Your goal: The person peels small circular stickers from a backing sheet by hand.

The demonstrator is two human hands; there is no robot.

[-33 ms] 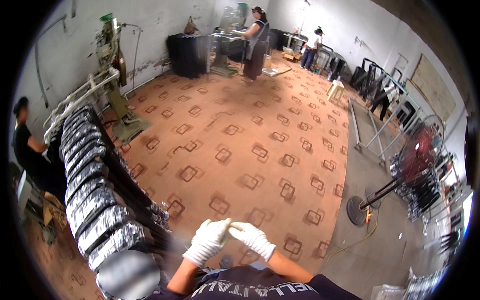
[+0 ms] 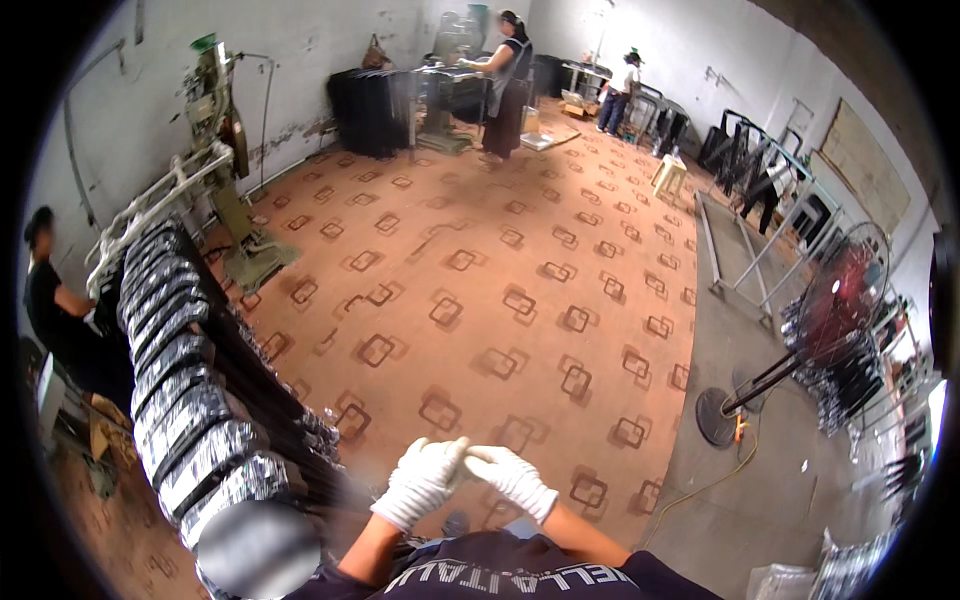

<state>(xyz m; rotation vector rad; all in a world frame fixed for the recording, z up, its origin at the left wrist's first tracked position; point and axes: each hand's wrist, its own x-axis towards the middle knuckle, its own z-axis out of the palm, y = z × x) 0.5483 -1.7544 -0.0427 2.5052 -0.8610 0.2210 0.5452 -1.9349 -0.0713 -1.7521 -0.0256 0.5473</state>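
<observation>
Both my hands wear white knitted gloves and meet in front of my dark printed shirt. My left hand is closed, its fingers curled in towards the right one. Against its fingertips press those of my right hand, also closed, with the fingers held together. Anything small between them is too hidden to make out. Beside my left forearm runs a long row of dark curved parts with clear plastic wrap, hanging side by side. A blurred grey round shape covers the near end of that row.
A pedestal fan stands at right, its yellow cord trailing over grey floor. Patterned orange flooring spreads ahead. A green machine is at left, near a seated person. Another person works behind, near a stool.
</observation>
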